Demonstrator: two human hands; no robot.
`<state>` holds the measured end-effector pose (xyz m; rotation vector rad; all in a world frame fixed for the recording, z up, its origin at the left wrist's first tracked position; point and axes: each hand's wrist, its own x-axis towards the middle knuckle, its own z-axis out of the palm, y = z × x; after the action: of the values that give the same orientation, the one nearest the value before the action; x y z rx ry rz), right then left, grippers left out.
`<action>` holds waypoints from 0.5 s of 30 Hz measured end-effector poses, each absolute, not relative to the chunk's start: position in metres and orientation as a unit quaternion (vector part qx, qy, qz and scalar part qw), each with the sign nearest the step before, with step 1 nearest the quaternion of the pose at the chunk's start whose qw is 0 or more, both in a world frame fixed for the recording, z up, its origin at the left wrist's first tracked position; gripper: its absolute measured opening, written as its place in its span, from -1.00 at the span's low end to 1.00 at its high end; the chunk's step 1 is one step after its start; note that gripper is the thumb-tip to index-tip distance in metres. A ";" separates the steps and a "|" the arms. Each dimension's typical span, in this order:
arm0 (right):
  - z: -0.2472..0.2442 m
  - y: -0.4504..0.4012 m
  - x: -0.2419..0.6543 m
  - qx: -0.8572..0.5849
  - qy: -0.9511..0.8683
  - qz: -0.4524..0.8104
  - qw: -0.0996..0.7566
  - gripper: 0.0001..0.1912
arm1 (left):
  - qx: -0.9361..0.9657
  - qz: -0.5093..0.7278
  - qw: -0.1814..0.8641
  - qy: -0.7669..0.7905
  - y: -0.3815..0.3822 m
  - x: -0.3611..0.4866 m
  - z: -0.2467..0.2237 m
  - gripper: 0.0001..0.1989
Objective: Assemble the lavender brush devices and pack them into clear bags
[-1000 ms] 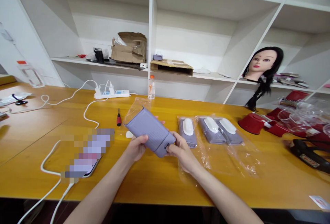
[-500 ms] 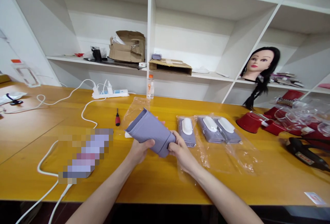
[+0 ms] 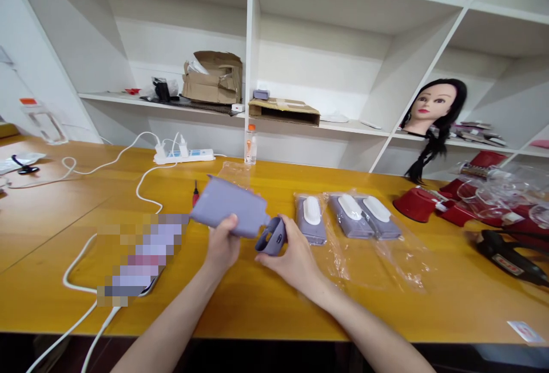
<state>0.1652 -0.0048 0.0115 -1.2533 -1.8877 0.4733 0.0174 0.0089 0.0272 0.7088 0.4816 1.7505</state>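
Observation:
My left hand (image 3: 223,245) grips a flat purple plastic casing (image 3: 229,204), thumb on its near face, above the table. A hollow purple end cap (image 3: 273,237) sits in my right hand (image 3: 294,253), its opening turned toward the casing. Cap and casing are apart at the lower edge; whether they touch near the top is unclear. Behind the casing, partly covered, lie a red-handled screwdriver (image 3: 195,197) and a clear plastic bag (image 3: 235,173). To the right rest three purple units with white tops, the nearest unit (image 3: 311,221) closest to my right hand.
A blurred-out phone-like device (image 3: 146,258) with white cables lies at left. A power strip (image 3: 184,156) and a bottle (image 3: 250,145) stand along the back. Red cups (image 3: 415,203) and a black heat-gun-like tool (image 3: 508,256) are at right. Shelves (image 3: 321,47) rise behind the table.
The end cap has come off the casing. My left hand has moved left with the casing, and my right hand has turned the cap so its hollow side shows.

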 end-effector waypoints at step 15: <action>0.009 0.002 0.169 -0.438 -0.756 0.225 0.431 -0.08 | 0.324 0.702 0.601 0.204 0.004 0.015 0.023 -0.49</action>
<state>0.1692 0.0022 0.0089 -1.0915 -1.8864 0.5612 0.0147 0.0041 0.0231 0.7503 0.4734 1.6264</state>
